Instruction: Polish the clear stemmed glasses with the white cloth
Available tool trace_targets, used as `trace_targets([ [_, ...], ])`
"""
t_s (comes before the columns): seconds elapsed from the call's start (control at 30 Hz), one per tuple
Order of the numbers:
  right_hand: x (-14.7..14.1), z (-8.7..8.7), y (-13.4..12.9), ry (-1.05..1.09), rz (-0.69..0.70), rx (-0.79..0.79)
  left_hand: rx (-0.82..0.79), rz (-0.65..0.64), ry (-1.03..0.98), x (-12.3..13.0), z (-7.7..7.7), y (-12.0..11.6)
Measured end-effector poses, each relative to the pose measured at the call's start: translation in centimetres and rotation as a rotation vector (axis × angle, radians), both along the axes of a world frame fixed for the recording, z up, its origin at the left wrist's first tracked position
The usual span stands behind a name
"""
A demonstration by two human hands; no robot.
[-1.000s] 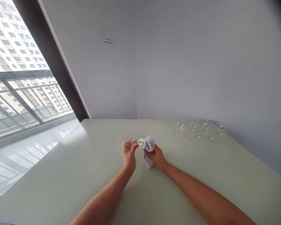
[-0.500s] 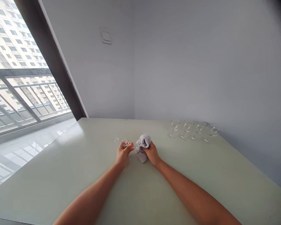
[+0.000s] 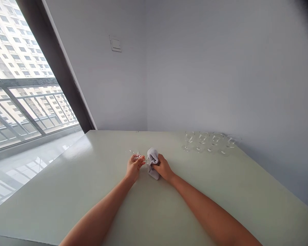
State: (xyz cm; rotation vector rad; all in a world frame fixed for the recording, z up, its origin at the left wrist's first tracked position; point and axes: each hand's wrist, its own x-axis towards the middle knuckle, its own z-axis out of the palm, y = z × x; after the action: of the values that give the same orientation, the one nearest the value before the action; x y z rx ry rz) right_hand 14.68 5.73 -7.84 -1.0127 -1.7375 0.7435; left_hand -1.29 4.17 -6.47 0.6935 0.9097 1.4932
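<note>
A crumpled, plain lilac-grey fabric cloth (image 3: 152, 156) has a glossy, unpatterned grey-green tabletop (image 3: 154, 208) beneath it, a colourless transparent drinking glass (image 3: 137, 156) just left of it, four colourless transparent stemmed glasses (image 3: 203, 138) to its right and a smooth, plain bluish-grey wall (image 3: 207, 68) behind it.

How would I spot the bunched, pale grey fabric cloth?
On the glossy, pale green table, find the bare right hand near the middle. Its fingers hold the cloth, an opaque bundle, unlike the clear glass vessel in the left hand.
</note>
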Motion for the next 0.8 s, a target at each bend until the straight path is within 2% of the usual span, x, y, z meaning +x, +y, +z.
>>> trace_targets([
  [0.1, 0.7, 0.6, -0.2, -0.23, -0.175, 0.254, -0.022, -0.011, 0.005, 0.0, 0.5, -0.1],
  [0.17, 1.4, 1.3, -0.6, -0.297, -0.222, 0.358, -0.028, -0.019, 0.012, 0.1, 0.9, -0.2],
  [0.23, 1.9, 2.1, -1.2, -0.331, -0.138, 0.446, -0.04, -0.035, 0.013, 0.3, 1.2, -0.3],
  [0.37, 2.5, 3.9, -3.2, -0.513, 0.129, 0.625, -0.101, -0.14, 0.006, 1.4, 1.7, -1.0],
  [0.43, 2.7, 4.8, -4.2, -0.542, 0.21, 0.636, -0.128, -0.213, -0.002, 2.0, 2.3, -1.8],
  [0.5, 3.0, 5.7, -5.1, -0.433, 0.262, 0.534, -0.136, -0.262, -0.018, 2.5, 3.4, -2.8],
  [0.57, 3.3, 6.4, -5.7, -0.214, 0.288, 0.319, -0.113, -0.288, -0.073, 2.9, 4.8, -3.9],
  [0.7, 2.9, 7.0, -6.3, 0.45, 0.297, -0.22, 0.013, -0.325, -0.259, 3.8, 7.8, -5.4],
  [0.8, 1.6, 7.1, -6.6, 0.89, 0.324, -0.485, 0.125, -0.287, -0.283, 4.8, 9.0, -6.0],
])
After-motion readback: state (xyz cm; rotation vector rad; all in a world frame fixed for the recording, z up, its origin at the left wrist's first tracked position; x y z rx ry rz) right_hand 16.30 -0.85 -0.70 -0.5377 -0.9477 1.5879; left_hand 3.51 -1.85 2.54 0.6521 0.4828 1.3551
